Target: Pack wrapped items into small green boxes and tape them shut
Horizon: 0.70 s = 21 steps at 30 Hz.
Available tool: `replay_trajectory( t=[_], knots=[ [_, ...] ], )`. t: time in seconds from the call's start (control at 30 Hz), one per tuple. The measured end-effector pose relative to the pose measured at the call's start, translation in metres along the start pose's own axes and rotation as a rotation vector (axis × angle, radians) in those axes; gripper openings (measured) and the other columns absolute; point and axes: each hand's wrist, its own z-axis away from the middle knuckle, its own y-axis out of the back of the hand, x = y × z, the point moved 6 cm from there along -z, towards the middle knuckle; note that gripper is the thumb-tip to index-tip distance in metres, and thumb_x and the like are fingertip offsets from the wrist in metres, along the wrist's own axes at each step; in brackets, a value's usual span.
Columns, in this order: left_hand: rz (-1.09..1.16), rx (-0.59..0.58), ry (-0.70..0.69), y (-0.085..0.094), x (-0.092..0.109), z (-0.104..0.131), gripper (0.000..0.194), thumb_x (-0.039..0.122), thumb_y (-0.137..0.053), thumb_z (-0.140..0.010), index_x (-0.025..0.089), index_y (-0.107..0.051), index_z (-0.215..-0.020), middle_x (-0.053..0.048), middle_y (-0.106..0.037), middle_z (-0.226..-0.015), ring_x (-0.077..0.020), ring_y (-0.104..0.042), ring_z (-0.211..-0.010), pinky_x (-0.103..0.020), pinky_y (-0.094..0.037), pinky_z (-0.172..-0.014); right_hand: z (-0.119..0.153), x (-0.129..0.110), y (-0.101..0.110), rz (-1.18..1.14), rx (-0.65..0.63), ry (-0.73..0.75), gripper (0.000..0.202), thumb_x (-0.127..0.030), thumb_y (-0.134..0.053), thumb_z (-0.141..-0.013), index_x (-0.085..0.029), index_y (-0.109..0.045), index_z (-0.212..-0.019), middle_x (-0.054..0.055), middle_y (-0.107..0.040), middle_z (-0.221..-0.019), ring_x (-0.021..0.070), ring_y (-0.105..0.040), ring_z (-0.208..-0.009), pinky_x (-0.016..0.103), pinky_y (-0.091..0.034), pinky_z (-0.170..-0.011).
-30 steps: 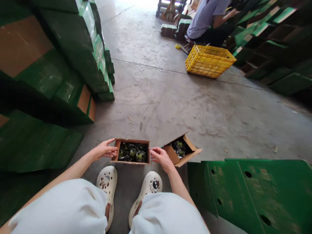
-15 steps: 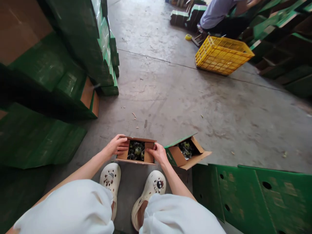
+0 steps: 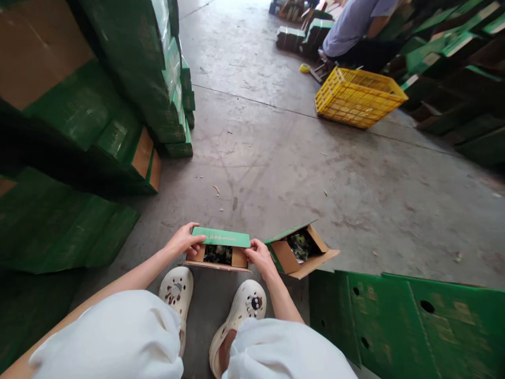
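A cardboard box (image 3: 239,258) with dark-wrapped contents stands on the floor in front of my shoes. Its far green flap (image 3: 225,237) is folded part way over the opening, and the near flap lies outward. At the flap's left end is my left hand (image 3: 187,239), its thumb on top and its fingers round the edge. My right hand (image 3: 258,255) pinches the right end of the flap. To the right sits a second box (image 3: 287,256) with its flaps up, holding similar dark packets.
Stacked green boxes (image 3: 126,68) rise on the left. Green cartons (image 3: 398,316) stand at the lower right. Further off are a yellow crate (image 3: 359,100), a seated person (image 3: 353,26), a tape roll (image 3: 304,68) and more boxes at the right.
The far flap of the box has come down toward me over part of the opening. Both hands have moved from the inner side flaps to the ends of that green flap.
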Motion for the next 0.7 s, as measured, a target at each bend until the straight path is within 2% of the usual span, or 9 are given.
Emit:
replay_trajectory(
  t=[0.07,0.13,0.17,0.23,0.3,0.37,0.5,0.6,0.7],
  knots=[
    [-0.215,0.018,-0.035,0.007,0.002,-0.004,0.087,0.056,-0.077,-0.078,0.021,-0.044,-0.151,0.002,-0.067,-0.058,-0.0215,-0.068,-0.051,-0.028,-0.052,-0.056,0.011,-0.003,0.004,0.044,-0.017,0.085,0.024,-0.043,-0.056,-0.08,-0.022,-0.059,-0.088,0.001,-0.068,-0.075,0.0197,-0.067,-0.071,0.032,-0.056,-0.067],
    [-0.421,0.047,-0.071,0.014,0.007,-0.008,0.078,0.06,-0.072,-0.08,0.024,-0.053,-0.146,0.003,-0.066,-0.055,-0.0229,-0.07,-0.055,-0.028,-0.051,-0.059,0.03,-0.01,0.01,0.172,0.061,0.259,0.037,-0.042,-0.05,-0.088,-0.017,-0.065,-0.111,0.012,-0.074,-0.107,0.0256,-0.071,-0.1,0.041,-0.058,-0.091],
    [-0.505,0.064,-0.082,0.017,0.009,-0.009,0.074,0.062,-0.071,-0.08,0.026,-0.057,-0.143,0.002,-0.068,-0.058,-0.0239,-0.071,-0.059,-0.029,-0.051,-0.062,0.042,-0.014,0.012,0.269,0.117,0.362,0.046,-0.042,-0.049,-0.093,-0.015,-0.062,-0.128,0.017,-0.07,-0.127,0.0285,-0.066,-0.118,0.046,-0.053,-0.103],
    [-0.619,0.102,-0.095,0.022,0.012,-0.011,0.069,0.066,-0.071,-0.078,0.031,-0.063,-0.136,-0.001,-0.076,-0.075,-0.0268,-0.075,-0.075,-0.03,-0.051,-0.07,0.063,-0.023,0.004,0.496,0.163,0.551,0.067,-0.05,-0.051,-0.098,-0.014,-0.045,-0.154,0.021,-0.048,-0.158,0.0325,-0.045,-0.147,0.053,-0.038,-0.12],
    [-0.659,0.142,-0.115,0.025,0.014,-0.012,0.067,0.067,-0.072,-0.076,0.033,-0.066,-0.133,-0.005,-0.079,-0.103,-0.0303,-0.074,-0.097,-0.031,-0.051,-0.078,0.074,-0.029,-0.016,0.728,0.08,0.697,0.084,-0.062,-0.057,-0.096,-0.015,-0.034,-0.162,0.02,-0.034,-0.168,0.0351,-0.028,-0.157,0.059,-0.025,-0.126],
    [-0.654,0.17,-0.151,0.026,0.014,-0.012,0.068,0.067,-0.073,-0.076,0.032,-0.067,-0.134,-0.007,-0.075,-0.121,-0.0319,-0.07,-0.112,-0.032,-0.051,-0.084,0.071,-0.035,-0.036,0.909,-0.02,0.776,0.091,-0.07,-0.06,-0.093,-0.016,-0.037,-0.162,0.019,-0.034,-0.168,0.037,-0.025,-0.158,0.063,-0.019,-0.127],
    [-0.603,0.159,-0.206,0.023,0.012,-0.013,0.065,0.063,-0.072,-0.078,0.029,-0.067,-0.133,-0.007,-0.074,-0.124,-0.0299,-0.068,-0.115,-0.032,-0.05,-0.088,0.039,-0.051,-0.045,1.084,-0.066,0.741,0.093,-0.074,-0.056,-0.093,-0.014,-0.039,-0.162,0.02,-0.029,-0.169,0.0396,-0.02,-0.159,0.063,-0.014,-0.127],
    [-0.599,0.131,-0.235,0.021,0.013,-0.014,0.056,0.06,-0.071,-0.079,0.029,-0.07,-0.125,-0.005,-0.075,-0.12,-0.0293,-0.069,-0.111,-0.032,-0.05,-0.087,0.014,-0.059,-0.042,1.135,-0.138,0.655,0.102,-0.081,-0.051,-0.091,-0.014,-0.032,-0.165,0.02,-0.023,-0.171,0.0412,-0.016,-0.159,0.066,-0.013,-0.126],
    [-0.602,0.121,-0.236,0.021,0.013,-0.015,0.054,0.059,-0.071,-0.08,0.03,-0.07,-0.125,-0.004,-0.075,-0.121,-0.03,-0.069,-0.111,-0.033,-0.051,-0.089,-0.006,-0.06,-0.043,1.131,-0.218,0.559,0.101,-0.082,-0.042,-0.093,-0.016,-0.023,-0.167,0.016,-0.022,-0.172,0.0397,-0.012,-0.16,0.071,-0.011,-0.124]
  ],
)
